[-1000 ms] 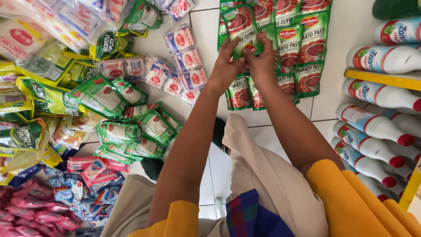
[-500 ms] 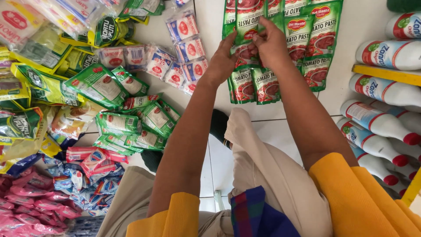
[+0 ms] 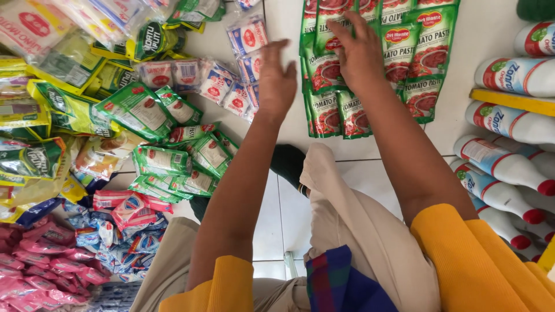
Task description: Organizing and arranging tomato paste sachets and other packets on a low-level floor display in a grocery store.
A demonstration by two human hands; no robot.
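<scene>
Since half a second ago the left hand (image 3: 276, 81) has been lifted off the green sauce pouches (image 3: 370, 63) and drawn toward the small white sachets (image 3: 237, 86); its grip is open and empty. Nearest are bent knees in beige trousers (image 3: 347, 231), a dark sock (image 3: 289, 164) tucked between them on the tiled floor (image 3: 277, 214). Farther out, the right hand (image 3: 361, 52) is laid flat on the pouches, fingers spread, nothing clamped. The pouches are judged light, soft and slippery; a pinch at a sealed edge would suit. Their top row is cut off, and the white bottles (image 3: 509, 162) at right are partly cropped.
</scene>
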